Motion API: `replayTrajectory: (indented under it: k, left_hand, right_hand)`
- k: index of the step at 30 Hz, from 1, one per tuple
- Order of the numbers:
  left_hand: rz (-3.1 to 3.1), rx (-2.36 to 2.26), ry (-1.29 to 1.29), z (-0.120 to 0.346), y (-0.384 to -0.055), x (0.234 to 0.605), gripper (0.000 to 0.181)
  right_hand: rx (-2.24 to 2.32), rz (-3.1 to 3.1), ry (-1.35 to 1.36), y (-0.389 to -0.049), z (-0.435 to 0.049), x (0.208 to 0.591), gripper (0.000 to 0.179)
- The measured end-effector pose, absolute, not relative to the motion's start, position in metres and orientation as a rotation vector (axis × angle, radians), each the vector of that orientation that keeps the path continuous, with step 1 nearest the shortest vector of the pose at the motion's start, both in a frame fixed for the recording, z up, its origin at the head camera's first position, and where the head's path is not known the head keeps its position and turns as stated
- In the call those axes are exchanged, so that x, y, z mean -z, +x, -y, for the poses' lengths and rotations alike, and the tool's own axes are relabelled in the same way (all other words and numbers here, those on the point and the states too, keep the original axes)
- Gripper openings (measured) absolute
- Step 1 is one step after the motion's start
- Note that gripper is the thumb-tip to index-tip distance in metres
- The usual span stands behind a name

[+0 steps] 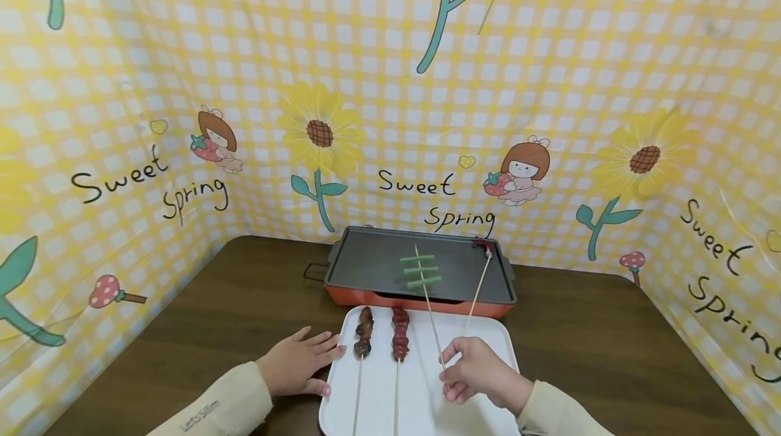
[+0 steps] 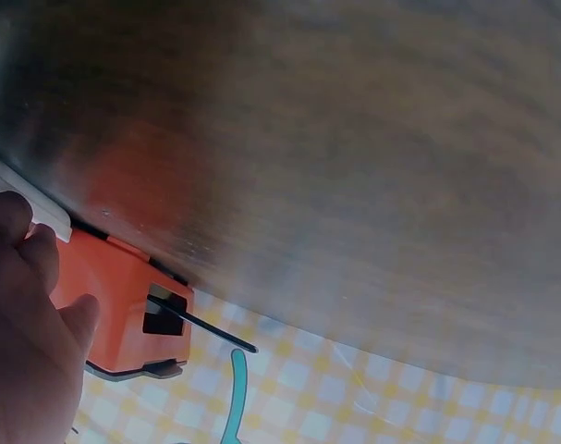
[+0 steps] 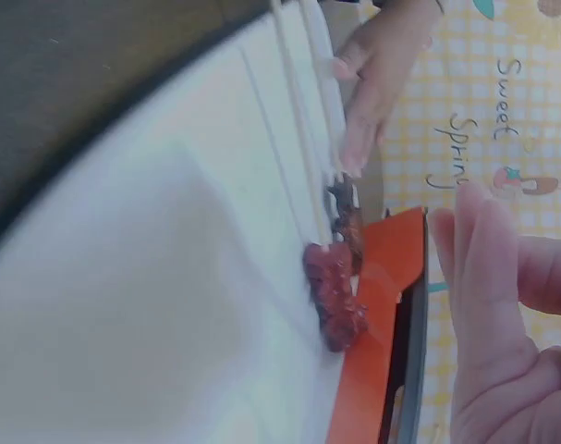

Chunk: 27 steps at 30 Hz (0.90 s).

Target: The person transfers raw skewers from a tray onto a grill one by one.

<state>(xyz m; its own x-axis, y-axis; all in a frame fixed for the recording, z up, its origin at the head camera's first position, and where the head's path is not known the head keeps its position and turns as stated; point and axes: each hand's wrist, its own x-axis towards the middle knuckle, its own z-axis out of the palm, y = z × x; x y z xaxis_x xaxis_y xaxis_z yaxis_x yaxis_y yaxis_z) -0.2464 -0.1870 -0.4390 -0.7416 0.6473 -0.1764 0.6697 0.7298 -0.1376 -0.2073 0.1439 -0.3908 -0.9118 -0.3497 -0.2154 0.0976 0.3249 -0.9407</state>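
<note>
My right hand (image 1: 478, 371) pinches the stick of a skewer of green vegetable pieces (image 1: 422, 270), held tilted over the tray's far edge. Its green end overlaps the dark plate of an orange electric grill (image 1: 372, 260). Flat beside the left rim of a white tray (image 1: 379, 395) lies my left hand (image 1: 302, 363), fingers straight, fingertips right at the rim. Two meat skewers rest on the tray, a browner one (image 1: 364, 333) and a redder one (image 1: 400, 334). The right wrist view shows the red meat (image 3: 335, 296) close to the grill's side.
Another skewer (image 1: 478, 287) leans across the grill's front right edge, with a dark red piece at its far end. A wire handle (image 1: 314, 272) juts from the grill's left side. Yellow checked cloth (image 1: 390, 117) surrounds the brown wooden table (image 1: 244, 293).
</note>
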Motion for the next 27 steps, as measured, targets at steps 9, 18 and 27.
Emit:
replayTrajectory:
  k: [9, 18, 27]
  left_hand:
    - [-2.823, 0.314, 1.097, 0.187, -0.245, 0.437, 0.072]
    - [-2.836, 0.305, 1.103, 0.188, -0.244, 0.439, 0.071]
    - [-2.836, 0.338, 1.102, 0.188, -0.245, 0.438, 0.072]
  right_hand:
    - [1.644, -2.282, -0.140, -0.231, -0.142, 0.377, 0.012]
    - [1.672, -2.326, -0.092, -0.248, -0.140, 0.370, 0.010]
    - [1.692, -2.336, -0.018, -0.266, -0.138, 0.371, 0.006]
